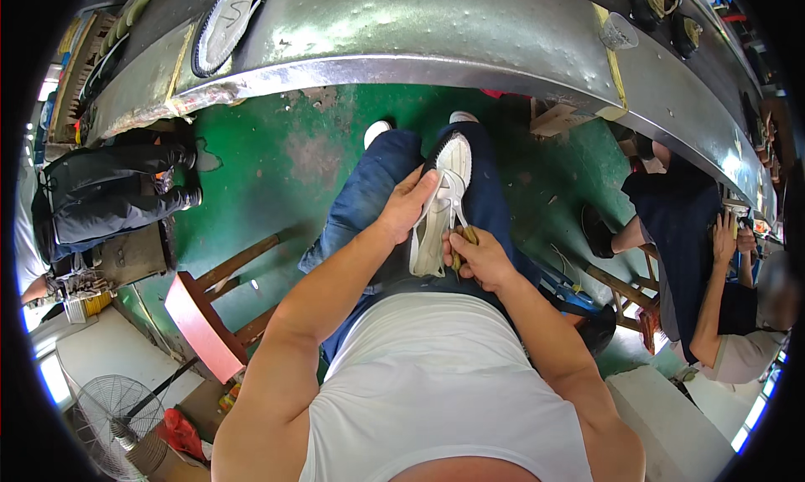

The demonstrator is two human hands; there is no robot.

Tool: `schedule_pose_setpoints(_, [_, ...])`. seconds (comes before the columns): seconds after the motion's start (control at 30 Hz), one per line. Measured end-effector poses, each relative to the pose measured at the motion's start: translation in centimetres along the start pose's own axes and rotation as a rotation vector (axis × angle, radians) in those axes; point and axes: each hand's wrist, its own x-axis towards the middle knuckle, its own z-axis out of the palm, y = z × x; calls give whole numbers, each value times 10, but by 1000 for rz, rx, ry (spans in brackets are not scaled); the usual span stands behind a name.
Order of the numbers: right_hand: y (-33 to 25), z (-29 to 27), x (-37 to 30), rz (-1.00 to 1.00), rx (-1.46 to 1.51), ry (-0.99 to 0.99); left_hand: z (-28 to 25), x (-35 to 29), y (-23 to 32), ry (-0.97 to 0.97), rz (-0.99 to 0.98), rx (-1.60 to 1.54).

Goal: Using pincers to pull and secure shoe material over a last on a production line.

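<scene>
White strappy shoe (454,159) held over the lap beside a metal-topped workbench (419,29).
From here, the left hand (409,201) grips the shoe's side; the right hand (485,260) pinches a yellowish tool (470,234) against its straps. Below, green floor (243,171), scuffed grey; behind, a wire-caged fan (117,406) and pink-seated wooden stool (199,327).

Your shoe (432,232) is off-white with a blackish edge, the tool (470,234) yellowish brown. You wear a plain white top (444,373), blue jeans (356,192) and white sneakers (376,132). Your floor (243,171) is green, blotched with grey; your counter (402,29) is silvery grey, crossed by yellow strips (616,71). To your left, you have a pinkish-red and brown stool (199,331), a bright red bag (179,433) and a co-worker's blackish trousers (109,184).
</scene>
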Motion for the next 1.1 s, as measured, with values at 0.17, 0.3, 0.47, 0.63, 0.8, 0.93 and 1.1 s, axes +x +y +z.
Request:
schedule_pose_setpoints(0.17, [5, -54, 4, 153, 415, -412, -7, 11, -5, -68, 22, 67])
schedule_pose_setpoints(0.3, [-36, -69, -28, 134, -52, -293, 1, 13, 4, 88, -16, 177])
schedule_pose_setpoints(0.47, [-61, -48, -2, -469, -536, 79, 7, 17, -3, 63, 5, 317])
schedule_pose_setpoints(0.63, [-101, -45, 10, -327, -898, 22, 8, 14, 11, 0, -76, 336])
schedule_pose_setpoints(0.8, [-99, -47, 4, -151, -987, 24, 3, 13, 19, -44, -128, 356])
schedule_pose_setpoints(0.93, [-76, -67, -31, -139, -737, -31, -5, 22, 25, -146, -192, 388])
schedule_pose_setpoints(1.1, [-54, -53, -49, -436, -1214, -206, -7, 29, 24, -182, -262, 415])
